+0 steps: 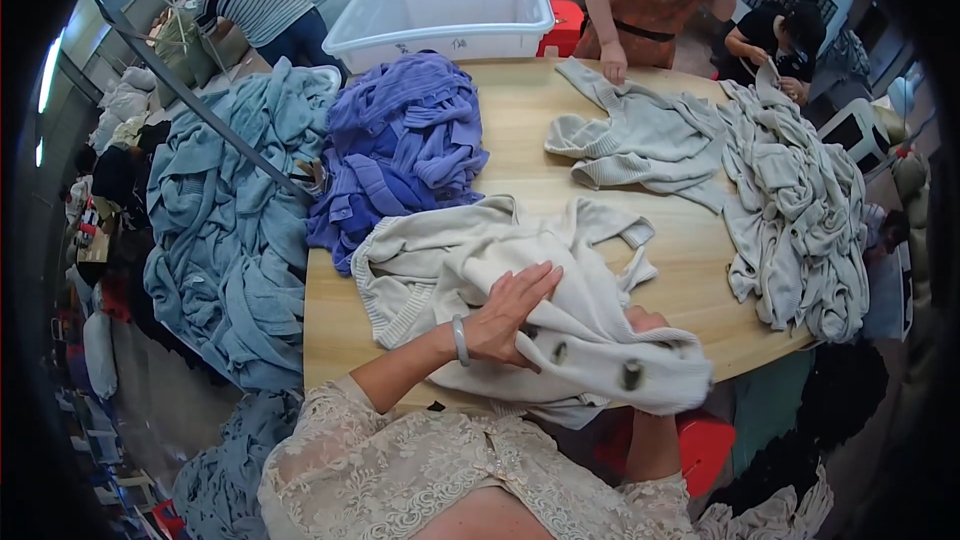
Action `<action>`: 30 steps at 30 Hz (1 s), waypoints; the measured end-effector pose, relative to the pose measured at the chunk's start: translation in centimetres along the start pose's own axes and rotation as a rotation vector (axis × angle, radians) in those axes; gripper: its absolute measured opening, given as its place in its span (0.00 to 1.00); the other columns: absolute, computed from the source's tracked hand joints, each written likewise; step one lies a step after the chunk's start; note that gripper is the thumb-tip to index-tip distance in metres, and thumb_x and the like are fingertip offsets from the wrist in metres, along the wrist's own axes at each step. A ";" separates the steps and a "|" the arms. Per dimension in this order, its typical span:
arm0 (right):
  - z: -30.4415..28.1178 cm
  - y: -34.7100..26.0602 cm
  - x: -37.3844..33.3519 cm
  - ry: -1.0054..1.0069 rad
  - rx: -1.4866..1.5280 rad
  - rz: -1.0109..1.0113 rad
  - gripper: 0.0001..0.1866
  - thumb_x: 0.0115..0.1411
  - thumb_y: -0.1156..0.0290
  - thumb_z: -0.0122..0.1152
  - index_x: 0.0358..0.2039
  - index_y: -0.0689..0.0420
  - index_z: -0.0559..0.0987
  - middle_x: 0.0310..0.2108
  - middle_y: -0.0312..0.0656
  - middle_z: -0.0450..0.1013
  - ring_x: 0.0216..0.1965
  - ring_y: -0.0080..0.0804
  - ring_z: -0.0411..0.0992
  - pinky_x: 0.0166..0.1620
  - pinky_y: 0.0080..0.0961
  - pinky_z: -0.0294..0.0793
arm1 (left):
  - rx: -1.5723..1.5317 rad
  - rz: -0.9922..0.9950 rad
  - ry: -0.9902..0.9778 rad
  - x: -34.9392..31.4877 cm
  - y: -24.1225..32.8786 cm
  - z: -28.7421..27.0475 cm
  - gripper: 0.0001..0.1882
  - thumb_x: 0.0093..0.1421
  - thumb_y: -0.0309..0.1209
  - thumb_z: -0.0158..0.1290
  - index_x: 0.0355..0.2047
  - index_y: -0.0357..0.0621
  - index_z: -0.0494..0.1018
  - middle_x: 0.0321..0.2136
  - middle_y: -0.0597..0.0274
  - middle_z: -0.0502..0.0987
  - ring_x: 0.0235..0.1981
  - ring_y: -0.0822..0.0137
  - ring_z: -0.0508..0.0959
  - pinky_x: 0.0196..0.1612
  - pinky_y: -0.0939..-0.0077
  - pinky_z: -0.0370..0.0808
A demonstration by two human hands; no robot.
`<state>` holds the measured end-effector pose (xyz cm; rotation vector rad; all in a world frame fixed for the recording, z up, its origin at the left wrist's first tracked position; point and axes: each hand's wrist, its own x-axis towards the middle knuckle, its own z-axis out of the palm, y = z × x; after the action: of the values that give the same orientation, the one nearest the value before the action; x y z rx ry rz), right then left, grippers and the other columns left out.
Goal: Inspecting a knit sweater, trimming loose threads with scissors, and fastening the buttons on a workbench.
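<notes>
A cream knitted sweater (pixel 520 260) lies bunched on the near side of the table, its ribbed edges showing. My left hand (pixel 515 315) rests flat on it, fingers stretched and close together, a pale bangle (pixel 460 340) on the wrist. Draped over my right forearm is a ribbed end of the sweater with several dark round patches; whether these are holes or marks I cannot make out. Only part of my right hand (pixel 646 319) shows past the cloth, and its fingers are mostly hidden.
Purple garments (pixel 410 140) and blue-green ones (pixel 235 230) are heaped to the left. More cream knitwear (pixel 795 210) is piled right on the wooden table (pixel 515 130). A white plastic bin (pixel 440 40) stands beyond. Across the table, a person's hand (pixel 614 62) touches another cream garment (pixel 650 145).
</notes>
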<state>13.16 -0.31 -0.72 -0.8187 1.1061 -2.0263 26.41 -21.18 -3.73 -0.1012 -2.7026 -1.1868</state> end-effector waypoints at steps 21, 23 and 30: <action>1.4 7.5 4.9 -0.431 -0.668 0.777 0.27 0.49 0.64 0.64 0.50 0.62 0.72 0.45 0.44 0.74 0.44 0.31 0.73 0.50 0.26 0.70 | -1.096 -0.584 0.317 0.4 -2.4 0.3 0.21 0.56 0.38 0.59 0.45 0.36 0.71 0.37 0.65 0.75 0.38 0.74 0.73 0.43 0.78 0.72; 1.0 7.3 5.9 -0.527 -0.550 0.679 0.28 0.49 0.64 0.66 0.50 0.60 0.72 0.44 0.42 0.74 0.45 0.28 0.71 0.49 0.25 0.70 | -0.913 -0.746 -0.032 -1.5 -4.7 -3.0 0.20 0.58 0.40 0.57 0.42 0.34 0.73 0.36 0.63 0.77 0.35 0.73 0.75 0.41 0.80 0.72; 1.1 8.2 16.5 -0.621 -0.575 0.909 0.30 0.53 0.60 0.63 0.52 0.66 0.70 0.46 0.44 0.73 0.47 0.27 0.69 0.51 0.25 0.68 | -1.071 -0.808 0.246 -12.1 -11.9 -2.5 0.20 0.57 0.35 0.58 0.47 0.36 0.72 0.38 0.62 0.76 0.39 0.74 0.75 0.46 0.79 0.72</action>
<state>6.78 -17.28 -4.09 -0.8939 1.3434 -0.6429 37.01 -30.92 -13.09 0.9760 -1.5956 -2.4991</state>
